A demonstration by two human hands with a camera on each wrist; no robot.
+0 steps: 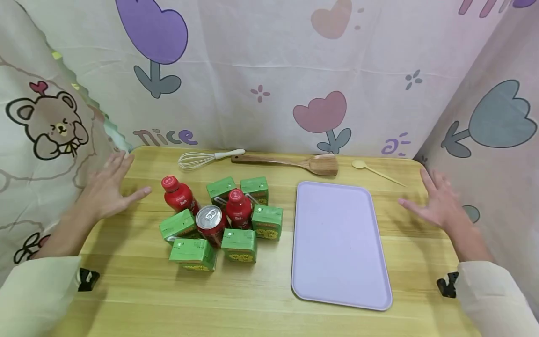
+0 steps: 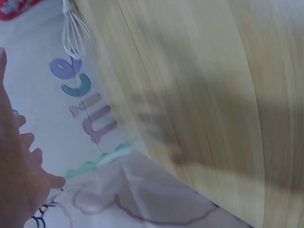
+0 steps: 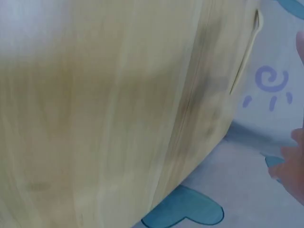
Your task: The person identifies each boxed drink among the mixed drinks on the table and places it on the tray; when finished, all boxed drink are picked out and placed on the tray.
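Left hand (image 1: 107, 189) and right hand (image 1: 440, 203) spread, grasping nothing, at table (image 1: 236, 304) edges
Six boxes (image 1: 240, 245), two bottles (image 1: 178, 196) and one can (image 1: 212, 224) cluster near one tray (image 1: 341, 248), a bare strip between.

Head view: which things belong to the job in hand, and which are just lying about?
Likely job, between left hand and right hand: red bottles, can, green cartons, lilac tray.
Likely lying about, at the back: whisk, wooden spatula, yellow spoon.

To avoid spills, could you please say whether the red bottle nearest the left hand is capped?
Capped: a red cap sits atop the red bottle.
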